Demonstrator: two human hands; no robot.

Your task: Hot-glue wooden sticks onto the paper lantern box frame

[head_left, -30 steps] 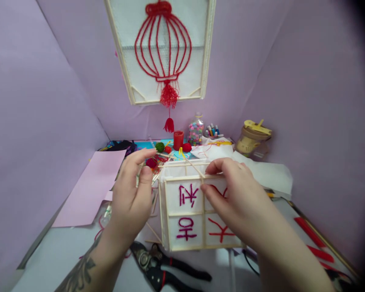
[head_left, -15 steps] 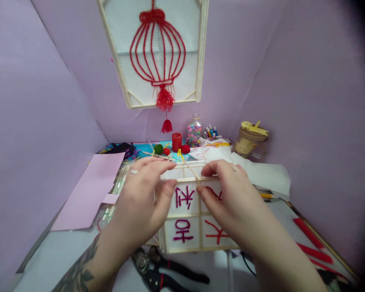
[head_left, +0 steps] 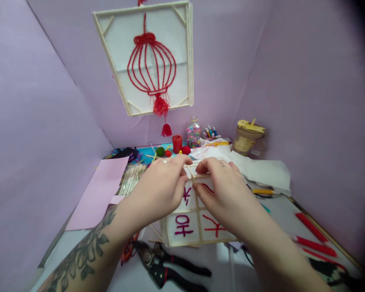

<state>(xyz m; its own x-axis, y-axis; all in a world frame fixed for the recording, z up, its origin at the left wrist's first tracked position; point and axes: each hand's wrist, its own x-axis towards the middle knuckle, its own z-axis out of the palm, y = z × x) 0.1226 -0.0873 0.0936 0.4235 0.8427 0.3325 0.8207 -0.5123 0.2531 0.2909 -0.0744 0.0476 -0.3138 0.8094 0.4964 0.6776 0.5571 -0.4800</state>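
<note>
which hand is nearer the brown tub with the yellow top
Right. The right hand is in front of the brown tub and to its left, at the top edge of the white box; the left hand is farther left.

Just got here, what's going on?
A person is working bare-handed on a white box with stick edges and red and purple characters on its front. The right hand pinches its top front edge; the left hand is close by at the top, though whether it touches isn't clear. A loose-looking stick slants across the top between them. Pliers lie in front of the box.
</note>
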